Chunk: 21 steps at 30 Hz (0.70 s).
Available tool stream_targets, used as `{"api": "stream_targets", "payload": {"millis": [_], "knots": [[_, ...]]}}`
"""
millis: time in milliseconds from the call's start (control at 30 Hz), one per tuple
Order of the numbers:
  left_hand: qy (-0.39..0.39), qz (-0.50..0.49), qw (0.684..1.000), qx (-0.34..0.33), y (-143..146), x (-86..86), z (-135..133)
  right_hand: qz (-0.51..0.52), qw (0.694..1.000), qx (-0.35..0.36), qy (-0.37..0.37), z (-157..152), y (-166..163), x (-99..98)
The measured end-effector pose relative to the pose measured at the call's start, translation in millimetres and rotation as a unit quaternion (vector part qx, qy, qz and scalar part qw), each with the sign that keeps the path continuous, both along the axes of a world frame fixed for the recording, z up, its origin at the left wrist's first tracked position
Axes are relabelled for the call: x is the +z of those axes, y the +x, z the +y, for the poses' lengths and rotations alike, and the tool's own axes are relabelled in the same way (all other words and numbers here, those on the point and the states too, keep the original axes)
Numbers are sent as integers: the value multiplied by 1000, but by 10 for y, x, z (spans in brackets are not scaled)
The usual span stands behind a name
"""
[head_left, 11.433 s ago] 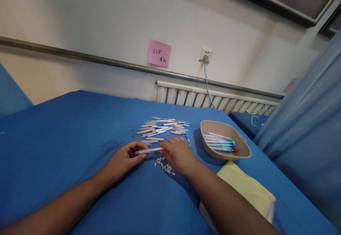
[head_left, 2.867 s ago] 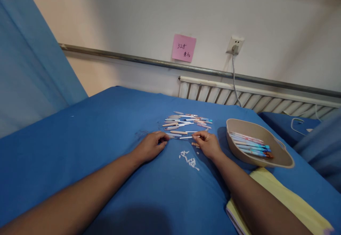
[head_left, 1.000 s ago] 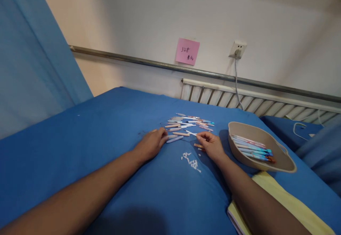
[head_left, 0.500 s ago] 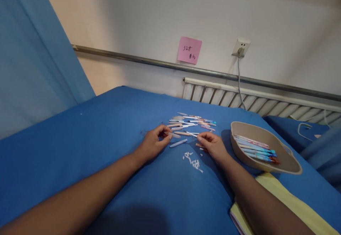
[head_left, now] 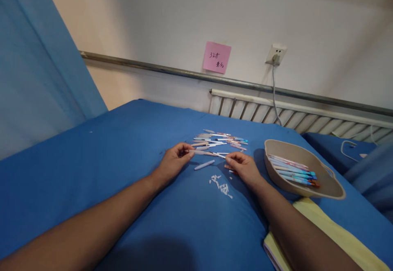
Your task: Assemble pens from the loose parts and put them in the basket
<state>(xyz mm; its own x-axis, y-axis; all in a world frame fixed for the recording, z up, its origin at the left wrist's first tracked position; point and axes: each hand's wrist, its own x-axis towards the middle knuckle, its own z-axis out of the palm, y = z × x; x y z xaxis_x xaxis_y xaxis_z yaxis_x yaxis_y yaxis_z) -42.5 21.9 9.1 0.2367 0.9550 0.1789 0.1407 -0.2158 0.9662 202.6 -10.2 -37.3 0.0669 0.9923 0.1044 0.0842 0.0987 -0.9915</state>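
My left hand [head_left: 172, 163] pinches one end of a pale pen barrel [head_left: 201, 152], held just above the blue cloth. My right hand [head_left: 245, 168] is closed on a thin white refill [head_left: 220, 155] whose tip points toward that barrel. Another pale pen piece [head_left: 204, 165] lies loose on the cloth between my hands. Behind them is a scatter of several pens and pen parts [head_left: 219, 139]. Small white bits [head_left: 221, 185] lie in front of my right hand.
A beige tray [head_left: 319, 190] with several blue and pink pens stands at the right. A yellow cloth or pad [head_left: 334, 230] lies under my right forearm. Blue fabric [head_left: 33, 78] hangs at the left. A radiator [head_left: 294, 117] and a wall socket [head_left: 276, 55] are behind.
My left hand has picked a pale barrel up off the cloth and holds it toward the right hand. The right hand has stayed closed on the thin refill. One pale piece was left lying between them.
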Motion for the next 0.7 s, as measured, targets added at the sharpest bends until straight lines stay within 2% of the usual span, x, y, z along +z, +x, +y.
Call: {"api": "stream_targets", "payload": {"millis": [267, 700], "knots": [[-34, -29, 999, 3, 12, 47, -29, -17, 1000, 6, -2, 4, 2, -4], [-32, -17, 999, 9, 0, 27, -1, -35, 999, 15, 24, 29, 18, -49]]}}
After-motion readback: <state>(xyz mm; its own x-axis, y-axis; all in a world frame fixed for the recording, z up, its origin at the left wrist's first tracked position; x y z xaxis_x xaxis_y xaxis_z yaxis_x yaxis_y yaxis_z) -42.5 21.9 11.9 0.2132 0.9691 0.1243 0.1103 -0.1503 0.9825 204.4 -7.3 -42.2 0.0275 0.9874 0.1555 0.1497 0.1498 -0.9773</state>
